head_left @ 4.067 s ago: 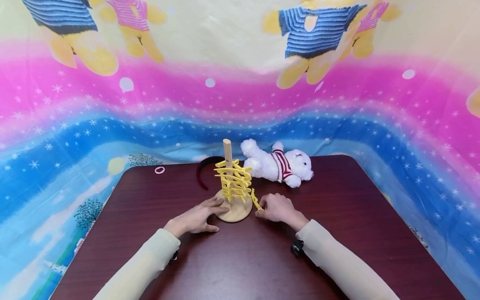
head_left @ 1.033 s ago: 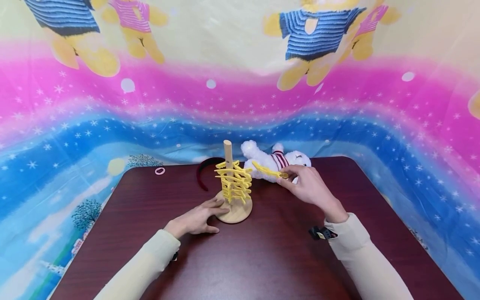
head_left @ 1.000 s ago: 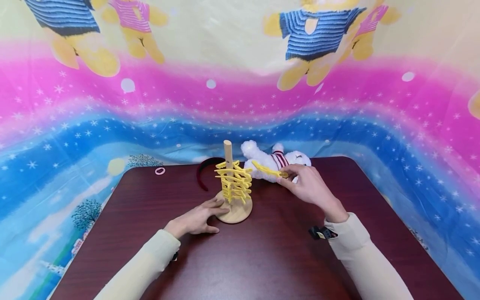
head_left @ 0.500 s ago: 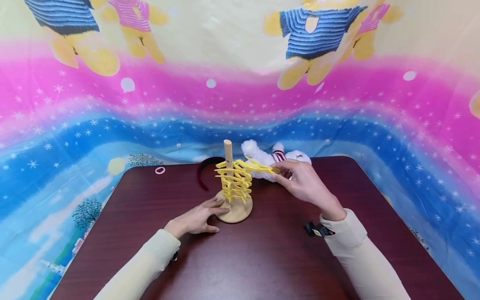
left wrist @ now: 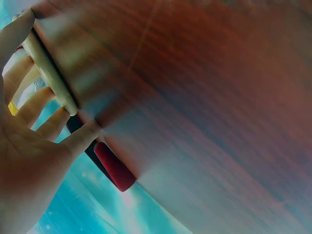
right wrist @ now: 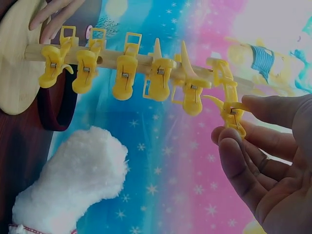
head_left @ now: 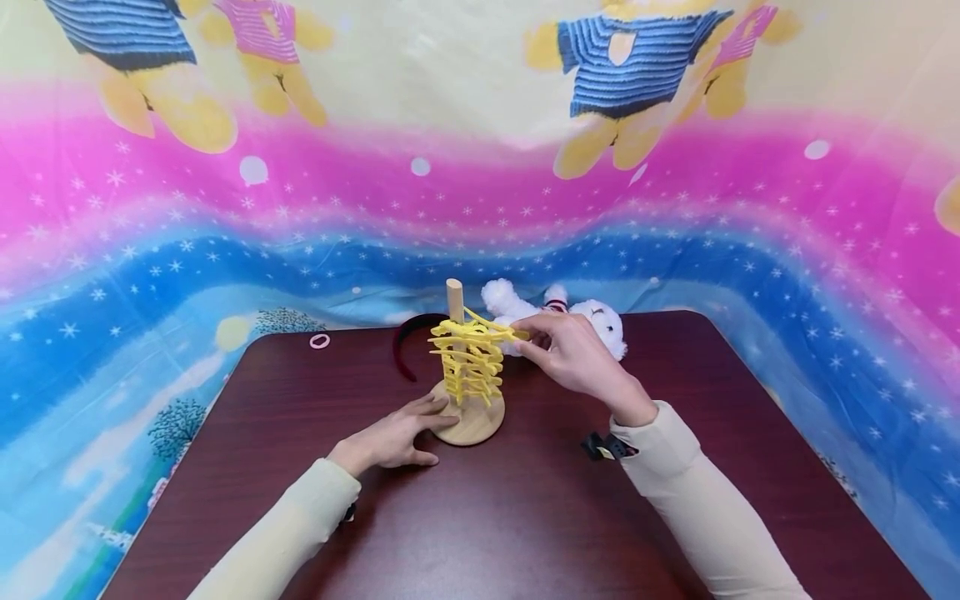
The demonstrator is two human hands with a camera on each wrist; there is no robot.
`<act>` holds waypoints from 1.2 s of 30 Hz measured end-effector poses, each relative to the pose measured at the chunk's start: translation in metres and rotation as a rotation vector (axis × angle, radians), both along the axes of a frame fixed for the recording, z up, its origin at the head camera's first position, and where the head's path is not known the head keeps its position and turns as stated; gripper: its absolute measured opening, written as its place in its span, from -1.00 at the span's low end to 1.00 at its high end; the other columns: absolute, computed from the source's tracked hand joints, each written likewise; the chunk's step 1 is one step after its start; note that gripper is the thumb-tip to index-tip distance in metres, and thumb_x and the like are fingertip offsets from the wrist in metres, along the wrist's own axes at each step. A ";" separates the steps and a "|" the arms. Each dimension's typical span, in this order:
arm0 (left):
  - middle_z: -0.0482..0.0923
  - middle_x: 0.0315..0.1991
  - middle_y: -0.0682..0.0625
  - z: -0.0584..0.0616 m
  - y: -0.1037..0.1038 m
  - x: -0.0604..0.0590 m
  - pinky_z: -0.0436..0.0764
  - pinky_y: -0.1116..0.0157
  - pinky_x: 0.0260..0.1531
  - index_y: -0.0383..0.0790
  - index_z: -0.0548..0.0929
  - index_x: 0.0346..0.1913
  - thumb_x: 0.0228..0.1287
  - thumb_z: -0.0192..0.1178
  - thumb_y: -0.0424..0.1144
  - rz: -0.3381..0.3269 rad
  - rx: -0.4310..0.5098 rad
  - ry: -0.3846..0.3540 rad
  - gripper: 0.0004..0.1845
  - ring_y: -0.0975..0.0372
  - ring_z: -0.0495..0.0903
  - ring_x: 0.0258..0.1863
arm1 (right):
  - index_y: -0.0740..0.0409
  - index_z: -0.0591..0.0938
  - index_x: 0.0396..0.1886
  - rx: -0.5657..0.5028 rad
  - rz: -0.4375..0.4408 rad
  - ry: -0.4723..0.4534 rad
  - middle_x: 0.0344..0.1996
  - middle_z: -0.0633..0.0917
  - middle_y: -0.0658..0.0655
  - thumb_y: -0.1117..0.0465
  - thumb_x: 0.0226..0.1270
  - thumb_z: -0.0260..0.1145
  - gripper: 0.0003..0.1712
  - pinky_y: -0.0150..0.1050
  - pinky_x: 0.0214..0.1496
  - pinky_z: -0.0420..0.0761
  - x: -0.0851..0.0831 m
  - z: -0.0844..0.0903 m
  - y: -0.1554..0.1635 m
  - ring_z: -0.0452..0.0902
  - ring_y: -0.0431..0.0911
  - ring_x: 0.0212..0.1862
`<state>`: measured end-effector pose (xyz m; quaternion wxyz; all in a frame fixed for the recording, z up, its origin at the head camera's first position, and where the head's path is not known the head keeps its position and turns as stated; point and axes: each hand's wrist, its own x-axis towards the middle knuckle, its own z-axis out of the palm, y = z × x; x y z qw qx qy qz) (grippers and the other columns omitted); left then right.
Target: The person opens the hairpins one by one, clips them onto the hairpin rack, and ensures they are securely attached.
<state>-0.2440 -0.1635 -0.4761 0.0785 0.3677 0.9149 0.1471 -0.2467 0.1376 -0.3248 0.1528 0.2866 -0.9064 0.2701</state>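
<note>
Yellow plastic spring clip (right wrist: 229, 114) pinched in right hand (head_left: 572, 354), at 3 o'clock of upright wooden dowel (head_left: 454, 296), above other yellow clips (head_left: 468, 367). Left hand (head_left: 393, 437), fingers flat, steadies round wooden base (head_left: 471, 423). Advice: squeeze clip wide, seat squarely, keep base pressed.

A wooden peg stand (head_left: 467, 421), a round pale base with one upright dowel, stands on the dark red desk (head_left: 487, 517), its dowel crowded from low down to near the top with bright yellow plastic clothespins (head_left: 467, 367) clipped on and jutting sideways. The topmost yellow clothespin (right wrist: 228, 109) sits at the dowel's upper end, pinched between thumb and fingers (right wrist: 234, 158).
</note>
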 end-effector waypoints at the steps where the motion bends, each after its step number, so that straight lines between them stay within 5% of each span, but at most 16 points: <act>1: 0.10 0.46 -0.07 0.000 0.000 0.000 0.24 0.00 0.34 0.10 0.36 0.34 0.08 0.34 0.01 0.000 0.000 -0.001 -0.28 -0.04 -0.01 0.47 | -0.08 0.70 -0.09 0.000 0.003 0.000 -0.40 0.67 -0.11 0.06 0.20 0.34 -0.73 -0.31 -0.35 0.51 -0.001 0.000 -0.002 0.51 -0.27 -0.40; 36: 0.10 0.46 -0.06 0.000 0.000 0.000 0.24 0.02 0.35 0.13 0.37 0.33 0.08 0.33 0.04 0.006 -0.017 0.017 -0.29 -0.02 0.01 0.47 | -0.04 0.71 -0.11 0.014 -0.005 0.039 -0.38 0.69 -0.07 -0.01 0.22 0.32 -0.71 -0.31 -0.33 0.56 -0.015 0.002 -0.028 0.58 -0.28 -0.41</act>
